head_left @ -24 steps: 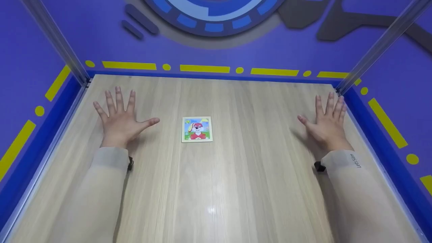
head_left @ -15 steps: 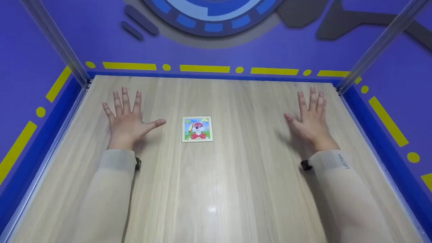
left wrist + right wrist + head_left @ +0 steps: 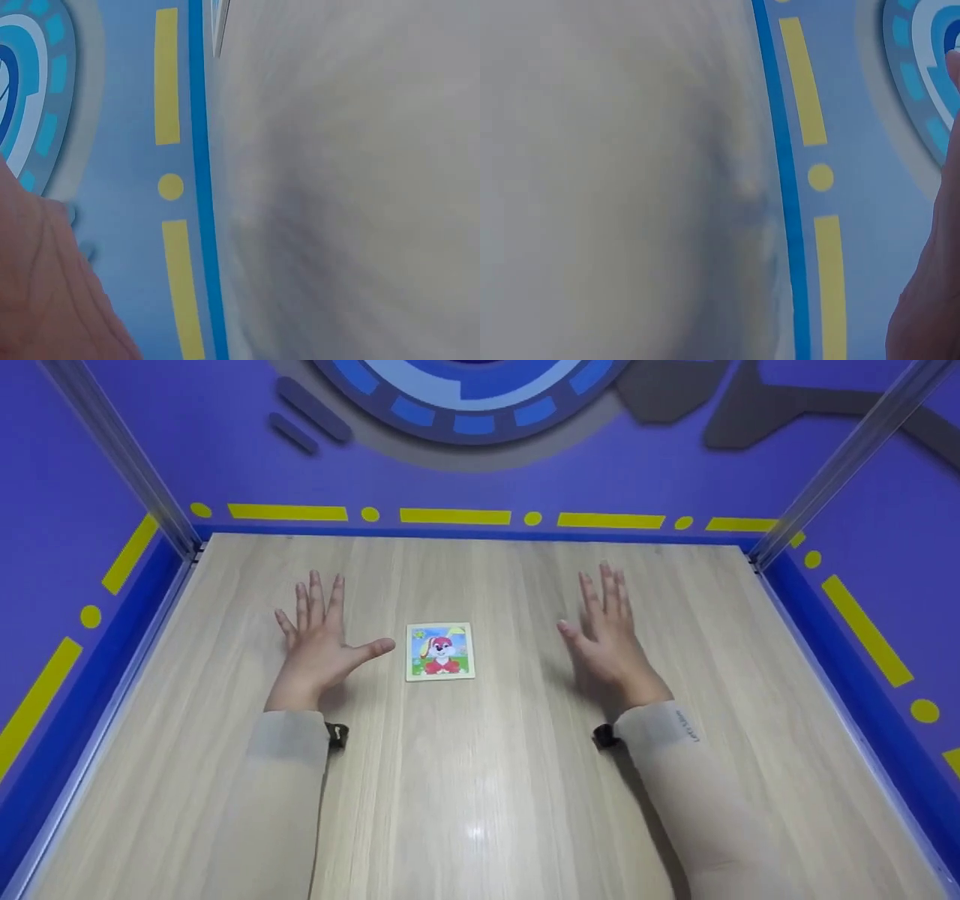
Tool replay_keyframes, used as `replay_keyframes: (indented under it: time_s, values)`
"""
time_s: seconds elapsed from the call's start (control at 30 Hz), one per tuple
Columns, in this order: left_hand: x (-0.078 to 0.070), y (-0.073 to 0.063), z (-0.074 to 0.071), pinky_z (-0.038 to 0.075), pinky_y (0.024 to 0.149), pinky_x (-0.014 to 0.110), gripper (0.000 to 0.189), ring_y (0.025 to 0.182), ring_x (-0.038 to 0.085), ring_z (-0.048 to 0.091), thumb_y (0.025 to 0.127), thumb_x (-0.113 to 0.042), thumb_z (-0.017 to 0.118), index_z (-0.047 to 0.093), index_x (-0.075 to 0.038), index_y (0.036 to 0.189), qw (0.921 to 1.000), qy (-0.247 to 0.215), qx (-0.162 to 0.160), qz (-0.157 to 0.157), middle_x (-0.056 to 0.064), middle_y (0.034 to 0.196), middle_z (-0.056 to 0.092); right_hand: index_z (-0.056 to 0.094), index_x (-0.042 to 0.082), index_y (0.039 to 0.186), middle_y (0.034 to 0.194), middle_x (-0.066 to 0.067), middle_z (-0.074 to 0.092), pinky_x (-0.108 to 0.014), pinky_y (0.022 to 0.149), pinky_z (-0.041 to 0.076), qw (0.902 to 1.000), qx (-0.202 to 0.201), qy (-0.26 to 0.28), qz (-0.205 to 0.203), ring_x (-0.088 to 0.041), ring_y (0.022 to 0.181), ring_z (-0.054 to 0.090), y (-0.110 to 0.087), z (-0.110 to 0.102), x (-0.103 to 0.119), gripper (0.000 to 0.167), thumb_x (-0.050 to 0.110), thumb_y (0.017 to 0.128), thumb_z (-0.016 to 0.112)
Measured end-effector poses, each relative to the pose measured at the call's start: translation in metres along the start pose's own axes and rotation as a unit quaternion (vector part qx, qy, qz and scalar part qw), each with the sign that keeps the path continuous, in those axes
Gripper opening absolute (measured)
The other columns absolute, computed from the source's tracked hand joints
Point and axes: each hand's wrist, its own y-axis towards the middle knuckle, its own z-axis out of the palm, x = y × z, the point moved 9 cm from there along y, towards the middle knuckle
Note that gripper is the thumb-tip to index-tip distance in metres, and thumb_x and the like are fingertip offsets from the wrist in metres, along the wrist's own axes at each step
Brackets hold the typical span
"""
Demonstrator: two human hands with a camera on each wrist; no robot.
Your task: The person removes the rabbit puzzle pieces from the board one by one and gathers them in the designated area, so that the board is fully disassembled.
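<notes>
A small square picture tile [image 3: 441, 652] with a pale border lies flat on the wooden table [image 3: 465, 765]; its picture is a red and white cartoon dog or rabbit. To its left is my left hand [image 3: 319, 652], fingers spread, with the thumb tip just short of the tile's left edge. Farther off on the right side, my right hand [image 3: 611, 641] has its fingers straight and its thumb toward the tile. Neither hand holds anything. In the left wrist view only a sliver of the tile [image 3: 220, 28] shows at the top; the right wrist view does not show it.
Blue-purple panels [image 3: 480, 480] with yellow stripes wall the table at the back and both sides. Metal posts [image 3: 124, 457] stand at the back corners. A dark band [image 3: 337, 735] shows at each wrist.
Both hands have moved inward toward the tile, the right one by the larger distance. The tile stays in place on the table.
</notes>
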Motion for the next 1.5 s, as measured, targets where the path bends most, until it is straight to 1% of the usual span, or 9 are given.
replay_keyframes:
  time_s: [0.13,0.23,0.43,0.57,0.77,0.97,1.13,1.33,1.5]
  values:
    - [-0.005,0.005,0.006,-0.023,0.133,0.081,0.137,0.176,0.046,-0.023,0.090,-0.084,0.075,0.000,-0.021,0.185,0.9997,-0.022,0.000,0.007,0.012,0.191,-0.020,0.007,0.032,0.185,0.193,0.001,-0.015,-0.077,0.142,0.007,0.9995,0.013,0.028,-0.004,-0.041,0.180,-0.011,0.012,0.016,0.023,0.091,0.066,0.113,0.051]
    - [-0.010,0.008,0.013,-0.022,0.134,0.080,0.137,0.177,0.046,-0.020,0.088,-0.083,0.078,0.003,-0.022,0.185,0.9992,-0.037,0.011,0.012,0.011,0.192,-0.017,0.010,0.032,0.184,0.194,0.001,-0.008,-0.076,0.142,0.012,0.9977,0.027,0.061,-0.008,-0.042,0.180,-0.002,0.021,0.026,0.040,0.089,0.064,0.113,0.052]
    - [-0.019,0.015,0.027,-0.019,0.137,0.078,0.135,0.179,0.043,-0.015,0.084,-0.080,0.085,0.018,-0.018,0.183,0.9968,-0.063,0.038,0.030,0.011,0.194,-0.005,0.015,0.034,0.184,0.194,0.000,0.007,-0.070,0.143,0.017,0.9930,0.044,0.105,-0.030,-0.034,0.181,0.008,0.036,0.046,0.074,0.087,0.062,0.112,0.056]
    - [-0.028,0.018,0.038,-0.015,0.140,0.075,0.136,0.179,0.043,-0.013,0.081,-0.076,0.091,0.021,-0.018,0.183,0.9946,-0.071,0.058,0.048,0.011,0.194,-0.002,0.021,0.038,0.183,0.193,0.003,0.015,-0.066,0.144,0.019,0.9881,0.064,0.138,-0.022,-0.031,0.180,0.014,0.043,0.061,0.094,0.088,0.058,0.110,0.064]
    - [-0.033,0.018,0.056,-0.015,0.141,0.072,0.139,0.178,0.044,-0.017,0.077,-0.072,0.096,0.025,-0.014,0.181,0.9905,-0.061,0.098,0.074,0.011,0.194,0.003,0.031,0.036,0.180,0.190,-0.006,0.026,-0.062,0.145,0.023,0.9753,0.113,0.190,0.006,-0.033,0.178,0.023,0.047,0.089,0.119,0.087,0.041,0.106,0.077]
    - [-0.031,0.015,0.065,-0.016,0.141,0.071,0.135,0.179,0.043,-0.015,0.077,-0.070,0.097,0.032,-0.010,0.179,0.9889,-0.032,0.124,0.076,0.010,0.192,0.017,0.039,0.025,0.178,0.180,-0.006,0.047,-0.056,0.143,0.033,0.9744,0.148,0.169,-0.017,-0.033,0.170,0.040,0.051,0.112,0.138,0.085,0.034,0.105,0.081]
    - [-0.031,0.013,0.072,-0.015,0.141,0.072,0.125,0.179,0.046,-0.008,0.080,-0.064,0.098,0.040,-0.007,0.175,0.9870,-0.021,0.134,0.087,0.012,0.186,0.034,0.051,0.018,0.172,0.175,-0.010,0.052,-0.053,0.139,0.041,0.9749,0.168,0.142,-0.036,-0.034,0.163,0.049,0.053,0.127,0.149,0.075,0.032,0.105,0.081]
    - [-0.034,0.013,0.076,-0.011,0.142,0.073,0.117,0.179,0.048,-0.003,0.084,-0.061,0.097,0.045,-0.005,0.173,0.9859,-0.013,0.136,0.097,0.014,0.182,0.040,0.059,0.010,0.165,0.169,-0.012,0.057,-0.051,0.136,0.044,0.9745,0.182,0.115,-0.064,-0.036,0.160,0.051,0.056,0.138,0.158,0.069,0.030,0.103,0.082]
    - [-0.037,0.015,0.075,-0.010,0.144,0.070,0.113,0.180,0.044,-0.002,0.085,-0.059,0.096,0.047,-0.005,0.172,0.9852,-0.021,0.137,0.100,0.012,0.182,0.041,0.064,0.006,0.160,0.163,-0.013,0.062,-0.051,0.134,0.046,0.9744,0.191,0.091,-0.076,-0.037,0.155,0.054,0.058,0.142,0.161,0.066,0.032,0.103,0.082]
